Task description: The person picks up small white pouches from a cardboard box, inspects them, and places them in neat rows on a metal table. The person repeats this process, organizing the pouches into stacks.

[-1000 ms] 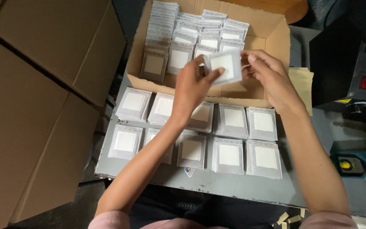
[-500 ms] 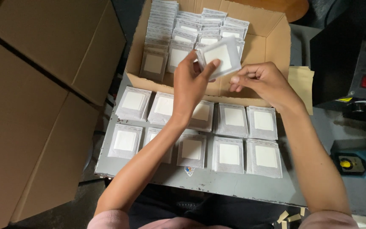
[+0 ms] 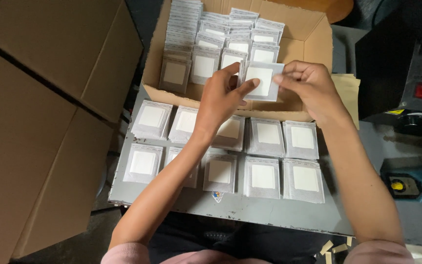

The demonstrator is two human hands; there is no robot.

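The person holds one small square packet [image 3: 262,80] up over the open cardboard box [image 3: 313,44], between both hands. The left hand [image 3: 223,98] pinches the packet's left edge with thumb and fingertips closed on it; the right hand [image 3: 308,85] has its fingers closed on the upper right corner. The packet sits tilted slightly, just above the rows of like packets [image 3: 221,41] standing on edge inside the box.

It looks very light and thin, a flat sachet with a grey printed border around a paler square pad in the middle (what the pad is cannot be told from here). The border is probably soft film that flexes and may crinkle; the centre seems a little stiffer. A smooth wrapper of this kind can slip, so a pinch at the sealed edges or corners, as both hands have it now, seems the safest hold, sparing the padded middle from being pressed or creased.

On the grey table [image 3: 269,212] just in front of the box lie two rows of short stacks of packets [image 3: 262,176], flat and close together. Large cardboard sheets [image 3: 40,98] lean at the left.
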